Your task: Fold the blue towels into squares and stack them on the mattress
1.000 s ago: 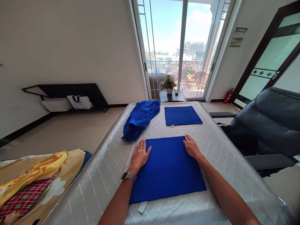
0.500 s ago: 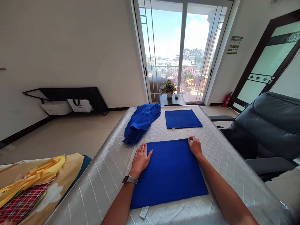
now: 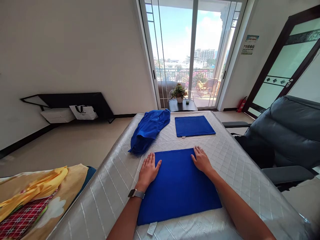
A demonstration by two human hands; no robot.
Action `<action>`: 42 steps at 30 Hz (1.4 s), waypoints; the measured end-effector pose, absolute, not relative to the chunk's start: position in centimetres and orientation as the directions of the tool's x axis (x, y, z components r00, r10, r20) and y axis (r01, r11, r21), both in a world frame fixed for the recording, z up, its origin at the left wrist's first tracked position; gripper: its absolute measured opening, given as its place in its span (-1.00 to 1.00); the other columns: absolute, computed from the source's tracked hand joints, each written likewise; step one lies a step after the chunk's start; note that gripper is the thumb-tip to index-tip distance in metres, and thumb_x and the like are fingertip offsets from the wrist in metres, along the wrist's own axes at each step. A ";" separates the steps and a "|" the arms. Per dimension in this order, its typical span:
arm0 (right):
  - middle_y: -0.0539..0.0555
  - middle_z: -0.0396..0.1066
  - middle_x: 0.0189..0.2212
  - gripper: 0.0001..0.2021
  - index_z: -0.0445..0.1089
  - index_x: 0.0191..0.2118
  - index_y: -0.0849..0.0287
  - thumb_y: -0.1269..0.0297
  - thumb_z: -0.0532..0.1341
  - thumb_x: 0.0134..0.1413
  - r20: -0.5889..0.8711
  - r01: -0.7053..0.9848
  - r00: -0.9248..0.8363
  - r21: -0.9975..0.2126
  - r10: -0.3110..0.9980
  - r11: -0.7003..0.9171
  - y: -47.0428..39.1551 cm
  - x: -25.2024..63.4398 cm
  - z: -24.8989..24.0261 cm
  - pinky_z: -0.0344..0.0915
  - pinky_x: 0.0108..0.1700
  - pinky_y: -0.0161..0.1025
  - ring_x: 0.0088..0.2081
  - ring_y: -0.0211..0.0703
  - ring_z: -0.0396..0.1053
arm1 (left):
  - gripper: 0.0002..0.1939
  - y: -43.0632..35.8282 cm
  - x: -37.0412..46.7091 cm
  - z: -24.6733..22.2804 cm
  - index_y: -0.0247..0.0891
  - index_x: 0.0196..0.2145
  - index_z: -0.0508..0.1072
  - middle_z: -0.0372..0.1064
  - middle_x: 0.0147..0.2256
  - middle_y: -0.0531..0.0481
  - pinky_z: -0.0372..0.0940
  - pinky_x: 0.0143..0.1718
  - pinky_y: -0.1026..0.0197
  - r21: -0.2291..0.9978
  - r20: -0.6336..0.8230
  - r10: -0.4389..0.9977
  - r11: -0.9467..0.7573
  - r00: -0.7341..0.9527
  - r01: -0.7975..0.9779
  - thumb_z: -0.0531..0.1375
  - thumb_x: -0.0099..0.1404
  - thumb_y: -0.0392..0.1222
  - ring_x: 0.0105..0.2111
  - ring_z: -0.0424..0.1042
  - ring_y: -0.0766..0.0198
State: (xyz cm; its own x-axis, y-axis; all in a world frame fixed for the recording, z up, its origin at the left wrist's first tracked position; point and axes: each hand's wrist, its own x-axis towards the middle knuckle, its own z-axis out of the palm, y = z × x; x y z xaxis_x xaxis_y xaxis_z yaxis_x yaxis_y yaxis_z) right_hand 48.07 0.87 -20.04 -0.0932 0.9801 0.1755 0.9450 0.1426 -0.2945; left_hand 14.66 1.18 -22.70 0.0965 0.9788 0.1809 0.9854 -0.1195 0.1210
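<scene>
A flat blue cloth piece [image 3: 178, 190], roughly rectangular with a white tag [image 3: 152, 228] at its near edge, lies on the quilted, plastic-covered mattress [image 3: 100, 196]. My left hand [image 3: 149, 169] rests flat on its far left corner, fingers stretched out, a watch on the wrist. On the far right corner my right hand [image 3: 202, 160] lies with its fingers extended and the thumb apart. Beyond them sits a second flat blue cloth piece [image 3: 195, 126], also tagged. A crumpled blue cloth [image 3: 150, 130] is heaped to its left.
Yellow and patterned bedding [image 3: 62, 193] lies at the lower left. A dark armchair [image 3: 287, 130] stands close along the mattress's right side. At the far end, a small black table [image 3: 182, 106] carries a potted plant [image 3: 179, 92] before the glass sliding door [image 3: 172, 40].
My right hand has let go of its pinch at the far right corner. It has shifted slightly left and now lies flat on the cloth. My left hand stays at its corner.
</scene>
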 end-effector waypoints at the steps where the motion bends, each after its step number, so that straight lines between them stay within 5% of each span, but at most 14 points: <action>1: 0.21 -0.01 0.45 -0.36 0.03 0.45 0.39 0.08 -0.11 0.45 0.109 0.952 -0.096 -0.280 0.989 0.123 0.8 47.9 -20.2 -0.20 0.45 -0.08 0.47 -0.01 -0.13 | -0.18 1.2 14.7 -22.7 -0.51 0.42 0.02 -0.06 0.42 -0.31 -0.03 0.42 -0.07 0.118 0.183 0.979 -0.117 0.094 0.986 -0.17 0.50 0.22 0.43 -0.01 0.02; 9: 0.12 -0.30 0.50 -0.30 -0.16 0.50 0.30 -0.05 -0.23 0.45 -0.045 0.968 -0.045 -0.247 0.998 0.032 0.9 48.1 -20.5 -0.36 0.47 -0.03 0.50 -0.07 -0.36 | -0.24 1.1 14.7 -22.8 -0.40 0.43 0.04 -0.09 0.44 -0.30 -0.03 0.41 -0.10 0.061 0.192 0.974 -0.134 0.120 0.989 -0.17 0.51 0.19 0.43 -0.01 0.00; 22: 0.15 -0.28 0.50 -0.27 -0.22 0.50 0.37 -0.05 -0.26 0.44 -0.031 0.969 -0.049 -0.245 0.998 0.040 0.9 48.1 -20.8 -0.40 0.46 -0.06 0.50 -0.08 -0.37 | -0.28 0.3 19.0 -18.2 -0.34 0.38 0.22 0.16 0.33 -0.45 0.05 0.33 -0.21 -0.098 0.170 0.985 -0.025 0.042 0.995 -0.08 0.49 0.21 0.34 0.17 -0.24; 31: 0.17 -0.28 0.50 -0.33 -0.17 0.50 0.38 0.09 -0.21 0.44 -0.013 0.978 -0.071 -0.199 0.997 0.067 1.0 48.3 -21.2 -0.35 0.46 -0.05 0.50 -0.05 -0.33 | -0.35 0.3 34.4 -18.8 -0.21 0.36 0.25 0.16 0.37 -0.17 0.00 0.40 -0.07 0.101 0.226 0.892 -0.422 0.393 0.901 -0.20 0.53 0.17 0.40 0.08 0.07; 42: 0.17 -0.24 0.49 -0.29 -0.16 0.50 0.39 0.00 -0.25 0.45 -0.002 0.967 -0.049 -0.248 0.999 0.047 0.9 48.2 -20.7 -0.40 0.46 -0.06 0.50 -0.07 -0.33 | -0.28 1.1 26.8 -20.6 -0.29 0.41 0.14 0.03 0.41 -0.18 -0.04 0.43 -0.09 0.109 0.171 0.952 -0.274 0.254 0.955 -0.22 0.52 0.21 0.42 0.00 0.08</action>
State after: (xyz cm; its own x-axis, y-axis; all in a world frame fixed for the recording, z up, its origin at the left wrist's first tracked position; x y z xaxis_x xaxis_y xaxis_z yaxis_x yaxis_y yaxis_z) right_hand 48.16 0.86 -20.74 -0.0491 0.9988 -0.0019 0.9675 0.0471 -0.2485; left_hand 26.82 1.12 -20.62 0.2539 0.9519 0.1713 0.9555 -0.2744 0.1086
